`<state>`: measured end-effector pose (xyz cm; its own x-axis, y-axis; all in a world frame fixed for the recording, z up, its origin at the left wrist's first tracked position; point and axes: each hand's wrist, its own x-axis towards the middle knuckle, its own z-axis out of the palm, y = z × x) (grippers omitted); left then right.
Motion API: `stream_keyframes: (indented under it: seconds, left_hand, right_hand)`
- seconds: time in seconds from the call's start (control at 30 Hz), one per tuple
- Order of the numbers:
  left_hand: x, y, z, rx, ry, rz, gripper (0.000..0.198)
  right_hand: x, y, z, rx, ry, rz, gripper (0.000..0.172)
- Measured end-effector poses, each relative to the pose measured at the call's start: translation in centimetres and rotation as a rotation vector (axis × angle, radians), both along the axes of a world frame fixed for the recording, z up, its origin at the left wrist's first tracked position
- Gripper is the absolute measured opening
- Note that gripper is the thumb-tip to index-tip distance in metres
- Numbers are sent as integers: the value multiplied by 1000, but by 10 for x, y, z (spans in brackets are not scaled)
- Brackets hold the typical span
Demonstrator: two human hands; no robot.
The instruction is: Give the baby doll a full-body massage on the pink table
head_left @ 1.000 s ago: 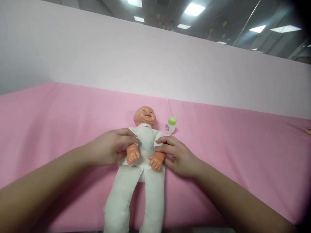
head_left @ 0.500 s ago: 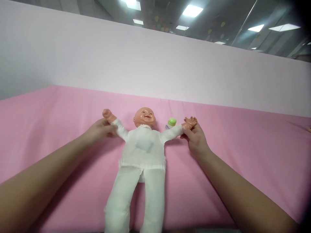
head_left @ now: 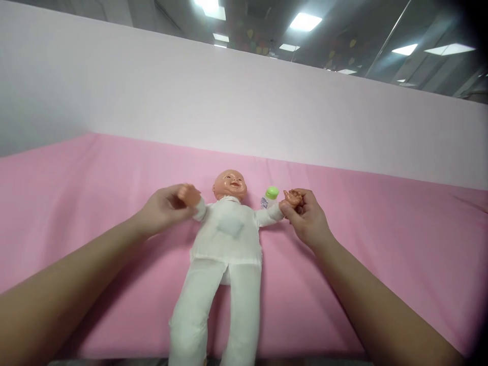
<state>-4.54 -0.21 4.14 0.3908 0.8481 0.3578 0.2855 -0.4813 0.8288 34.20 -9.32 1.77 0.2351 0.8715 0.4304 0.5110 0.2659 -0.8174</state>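
A baby doll with a white cloth body lies on its back, its plastic head away from me and its legs towards me. My left hand is closed around the doll's arm on the left, near the plastic doll hand; some fingers are hidden and slightly blurred. On the other side, my right hand pinches the doll's other wrist, thumb in front, below its spread plastic fingers. Both doll arms are held out from the body. Just behind the right-side doll arm stands a small bottle with a green cap.
A pink sheet covers the surface under the doll. A pale padded wall rises along the far side, with a glass pane above it showing ceiling lights. The surface's front edge runs along the bottom of the view.
Both doll hands have moved inward, towards the doll's body, with my hands on them. The left-side one moved more and now sits lower, nearer the shoulder. The view has shifted slightly.
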Motion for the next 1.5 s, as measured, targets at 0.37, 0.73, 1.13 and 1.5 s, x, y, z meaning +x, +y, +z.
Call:
stream_keyframes:
  seconds: [0.37,0.73,1.13,1.5]
  left_hand:
    - [26,-36,4,623,534,-431,52]
    - [-9,26,-18,-166,-54,201,36]
    - [-19,43,-22,-322,-99,238,33]
    - [18,-25,5,115,359,-406,38]
  right_hand:
    - [-58,-35,6,149,-633,570,42]
    - [8,13,-8,10,321,147,56]
    - [44,33,-21,-374,565,36,48]
    - [-40,-23,6,22,-292,610,28]
